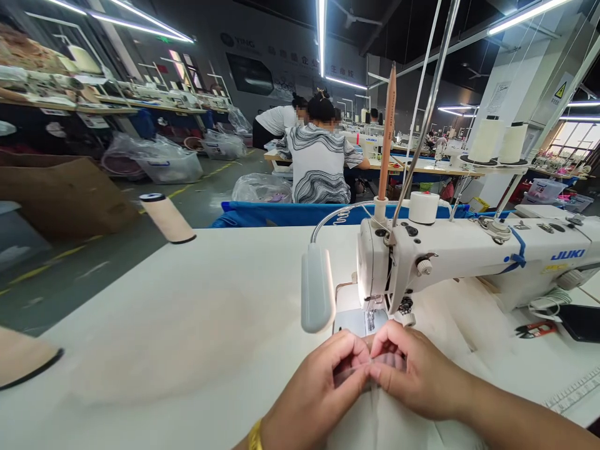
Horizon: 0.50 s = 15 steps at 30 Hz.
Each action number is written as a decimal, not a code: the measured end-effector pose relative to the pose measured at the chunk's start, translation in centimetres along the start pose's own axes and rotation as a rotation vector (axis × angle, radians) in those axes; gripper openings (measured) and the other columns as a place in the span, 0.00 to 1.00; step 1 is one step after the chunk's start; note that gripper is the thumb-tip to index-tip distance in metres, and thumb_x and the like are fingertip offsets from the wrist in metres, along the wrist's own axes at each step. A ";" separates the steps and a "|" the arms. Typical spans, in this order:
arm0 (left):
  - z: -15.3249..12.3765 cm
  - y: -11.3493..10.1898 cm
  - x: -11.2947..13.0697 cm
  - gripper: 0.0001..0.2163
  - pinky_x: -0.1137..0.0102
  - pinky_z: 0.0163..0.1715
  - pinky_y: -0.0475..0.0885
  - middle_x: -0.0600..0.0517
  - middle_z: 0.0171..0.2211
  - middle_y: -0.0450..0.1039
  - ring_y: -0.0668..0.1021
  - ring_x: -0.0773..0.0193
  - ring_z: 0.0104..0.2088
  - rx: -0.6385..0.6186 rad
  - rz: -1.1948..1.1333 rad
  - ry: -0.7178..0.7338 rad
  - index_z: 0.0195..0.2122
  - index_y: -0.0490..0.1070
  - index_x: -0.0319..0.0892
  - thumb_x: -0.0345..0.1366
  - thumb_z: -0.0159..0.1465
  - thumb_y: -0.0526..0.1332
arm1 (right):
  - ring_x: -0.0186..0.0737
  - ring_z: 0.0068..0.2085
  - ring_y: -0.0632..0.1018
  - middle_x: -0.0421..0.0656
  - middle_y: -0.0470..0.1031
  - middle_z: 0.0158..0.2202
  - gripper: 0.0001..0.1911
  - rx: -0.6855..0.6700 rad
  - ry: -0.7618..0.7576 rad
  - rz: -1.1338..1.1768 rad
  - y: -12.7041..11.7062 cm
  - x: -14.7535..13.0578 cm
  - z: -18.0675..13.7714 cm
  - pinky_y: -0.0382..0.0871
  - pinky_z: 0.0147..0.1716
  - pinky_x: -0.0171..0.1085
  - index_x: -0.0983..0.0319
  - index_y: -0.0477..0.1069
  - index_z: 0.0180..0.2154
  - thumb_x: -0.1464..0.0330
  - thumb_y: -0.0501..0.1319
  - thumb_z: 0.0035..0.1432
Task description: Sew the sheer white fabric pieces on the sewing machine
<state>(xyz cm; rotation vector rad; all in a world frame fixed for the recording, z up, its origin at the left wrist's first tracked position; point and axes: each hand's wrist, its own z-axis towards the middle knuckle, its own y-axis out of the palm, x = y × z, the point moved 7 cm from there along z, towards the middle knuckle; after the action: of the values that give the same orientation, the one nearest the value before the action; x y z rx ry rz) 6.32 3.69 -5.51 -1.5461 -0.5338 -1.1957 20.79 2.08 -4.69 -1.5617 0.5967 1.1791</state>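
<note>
Both hands are meeting just in front of the sewing machine (469,256) needle. Left hand (314,390) and right hand (412,372) are pinching a small piece of pale fabric (389,360) between thumbs and fingertips, fingers drawn narrow and touching. The fabric is lying on the white table (187,312), below the lamp (317,287). A thread cone (167,217) is lying tipped near the table's far edge. A person in a striped shirt (319,162) is sitting beyond.

blue "juki" brand on the sewing machine (492,256) arm, up and right of the hands. yellow warning triangle sign (560,91) on far pillar, upper right. back wall lettering (290,53) too blurred to read.
</note>
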 end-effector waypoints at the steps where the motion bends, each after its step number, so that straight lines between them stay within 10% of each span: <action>1: 0.0 0.0 0.1 0.14 0.69 0.27 0.64 0.54 0.28 0.69 0.69 0.62 0.28 -0.001 0.006 0.024 0.27 0.68 0.46 0.49 0.64 0.60 | 0.42 0.38 0.72 0.40 0.78 0.39 0.05 -0.006 0.003 0.008 0.0 0.0 0.0 0.64 0.37 0.38 0.58 0.69 0.38 0.67 0.65 0.62; 15: -0.2 0.0 0.2 0.15 0.72 0.24 0.64 0.56 0.24 0.70 0.67 0.65 0.25 -0.036 -0.096 0.027 0.30 0.73 0.46 0.51 0.67 0.62 | 0.38 0.36 0.68 0.38 0.69 0.35 0.11 -0.045 0.090 0.193 0.2 0.7 0.3 0.64 0.37 0.38 0.59 0.69 0.41 0.63 0.67 0.60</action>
<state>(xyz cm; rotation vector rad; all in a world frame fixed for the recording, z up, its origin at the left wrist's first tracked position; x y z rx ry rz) 6.32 3.41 -5.41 -1.5467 -0.5775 -1.3038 20.79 2.40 -5.41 -1.6299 0.7998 1.2781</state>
